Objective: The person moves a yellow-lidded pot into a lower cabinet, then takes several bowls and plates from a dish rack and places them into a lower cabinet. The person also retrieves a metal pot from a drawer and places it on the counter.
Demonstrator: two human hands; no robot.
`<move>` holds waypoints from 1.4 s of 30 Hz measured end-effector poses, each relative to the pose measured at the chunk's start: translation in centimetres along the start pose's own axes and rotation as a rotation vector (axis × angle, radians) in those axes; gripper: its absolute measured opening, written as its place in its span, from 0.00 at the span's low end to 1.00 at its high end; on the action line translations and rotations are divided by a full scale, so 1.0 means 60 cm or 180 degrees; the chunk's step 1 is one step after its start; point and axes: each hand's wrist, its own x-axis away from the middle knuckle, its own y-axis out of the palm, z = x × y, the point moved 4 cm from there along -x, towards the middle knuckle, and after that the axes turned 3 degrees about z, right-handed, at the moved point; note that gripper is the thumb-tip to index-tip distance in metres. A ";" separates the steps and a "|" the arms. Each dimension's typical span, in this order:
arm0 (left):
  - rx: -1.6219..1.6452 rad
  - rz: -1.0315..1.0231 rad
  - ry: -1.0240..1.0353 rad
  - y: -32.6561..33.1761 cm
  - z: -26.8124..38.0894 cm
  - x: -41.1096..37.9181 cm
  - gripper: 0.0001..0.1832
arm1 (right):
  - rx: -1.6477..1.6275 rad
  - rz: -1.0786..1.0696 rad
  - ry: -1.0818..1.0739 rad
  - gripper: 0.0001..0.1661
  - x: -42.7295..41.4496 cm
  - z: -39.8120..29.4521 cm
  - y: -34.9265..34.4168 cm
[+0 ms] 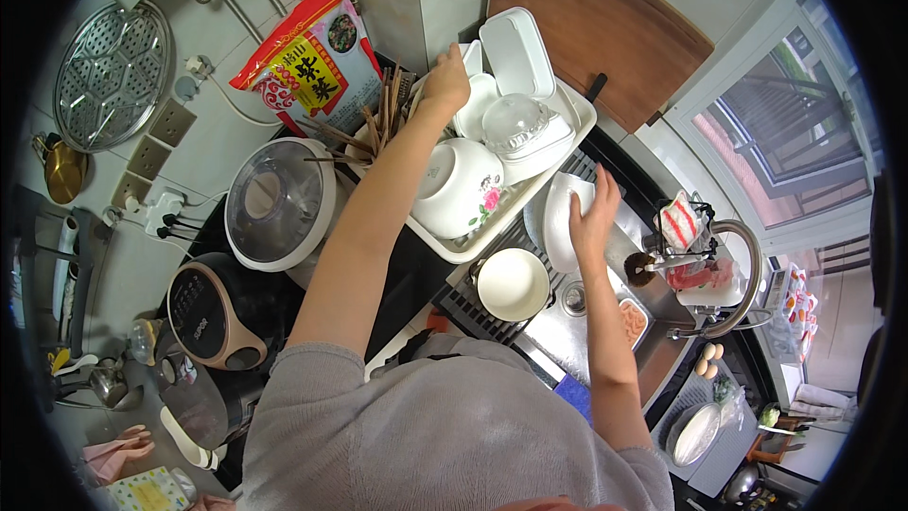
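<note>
My right hand [596, 220] is at the side of a white bowl [559, 223], which stands tilted nearly on edge over the sink. Behind that bowl shows the pale rim of another dish [533, 218]. My left hand [448, 81] reaches to the far corner of a cream dish tray [457, 248], beside small white containers [471, 57]; its fingertips are partly hidden. The tray holds a large flower-printed bowl [457, 191] turned over, a clear dome lid [516, 122] and an upright white rectangular container [518, 53]. Wooden chopsticks [386, 113] stick out near my left forearm.
A cream pot [513, 284] sits on the black rack [482, 312] across the sink [560, 344]. A curved faucet [752, 277] rises at the right. Left are a lidded round appliance [277, 202] and a black cooker [213, 312]. A wooden board [589, 28] leans behind.
</note>
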 end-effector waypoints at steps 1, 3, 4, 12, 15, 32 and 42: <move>0.0039 -0.0018 0.0039 0.000 -0.001 -0.002 0.29 | -0.0249 -0.0106 -0.0465 0.38 -0.035 -0.043 -0.005; -0.0080 -0.0092 0.0057 -0.001 -0.004 -0.003 0.27 | -0.0520 -0.0685 -0.0894 0.46 -0.084 -0.096 0.017; -0.0134 -0.0124 0.0070 -0.001 -0.004 -0.004 0.26 | -0.0625 -0.0942 -0.1144 0.50 -0.105 -0.120 0.033; -0.0092 -0.0153 0.0123 -0.004 0.006 0.004 0.28 | 0.0982 -0.2838 -0.1779 0.53 -0.191 -0.134 0.161; -0.0062 -0.0150 0.0085 -0.003 0.004 0.007 0.29 | 0.1138 -0.3206 -0.1812 0.48 -0.194 -0.132 0.194; 0.0142 -0.0016 0.0094 -0.010 0.012 0.027 0.34 | 0.3152 -0.2289 -0.1085 0.28 -0.163 -0.128 0.374; 0.0049 0.0144 -0.0056 -0.004 0.016 0.034 0.33 | 0.2679 -0.1411 -0.2000 0.11 -0.204 -0.124 0.365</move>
